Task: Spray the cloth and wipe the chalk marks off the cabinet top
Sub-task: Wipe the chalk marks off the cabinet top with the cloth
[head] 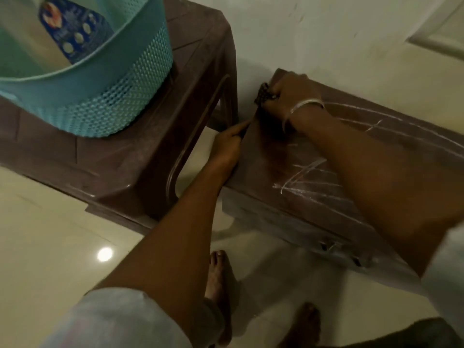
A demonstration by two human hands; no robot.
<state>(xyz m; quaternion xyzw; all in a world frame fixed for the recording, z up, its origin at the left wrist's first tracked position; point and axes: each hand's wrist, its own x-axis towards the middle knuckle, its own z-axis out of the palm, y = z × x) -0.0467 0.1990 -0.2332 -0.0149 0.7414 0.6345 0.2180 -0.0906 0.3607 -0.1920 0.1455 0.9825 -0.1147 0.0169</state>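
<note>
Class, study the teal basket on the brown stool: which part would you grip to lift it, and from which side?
Grip the smooth solid rim of the teal basket, coming from above on the near side. It stands upright with its top open, so a grip can hook over that band; the perforated wall below likely offers less hold.

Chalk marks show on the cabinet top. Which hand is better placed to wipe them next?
Right. The right hand grips the cloth on the cabinet top, close to the chalk marks. The left hand only holds the top's edge, with no cloth.
</note>
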